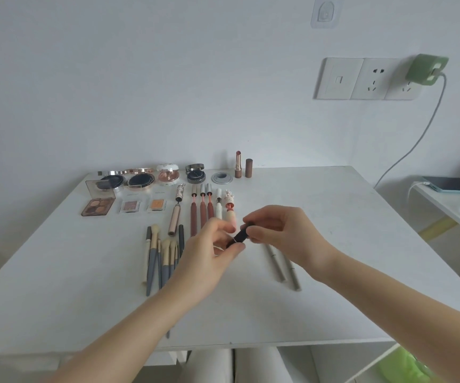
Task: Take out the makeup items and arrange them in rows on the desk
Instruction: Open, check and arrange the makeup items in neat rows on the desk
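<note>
On the white tabletop (320, 217), at the upper left of the laid-out group, an opened eyeshadow palette (98, 206) is seen, its lid raised. Behind it and to its right a back row of opened round compacts (140, 180) is set, ending in a small dark compact (195, 175) and a flat grey disc (222, 178). In front of these, two small single eyeshadow pans (157, 205) are placed side by side. Lower, left of centre, a bundle of makeup brushes (162, 255) with grey handles is laid lengthwise, touching one another. To their right a champagne-coloured tube (174, 219) and a row of uncapped lip glosses (202, 208) are arranged, caps just beyond the tubes.

At the centre of the frame a small dark lipstick tube (241, 235) is held above the tabletop between both hands. The left hand (212, 252) is curled round its lower end, thumb and fingertips pinching it; the right hand (281, 230) pinches its upper end with a narrow grip. Below the right wrist two grey pencils (284, 268) are laid near each other.

At the back edge, right of the disc, an opened lipstick (238, 165) is stood upright with its brown cap (248, 168) just beside it. At the far right a phone (453, 184) is laid on a side surface, a cable running up to a green charger (426, 69).
</note>
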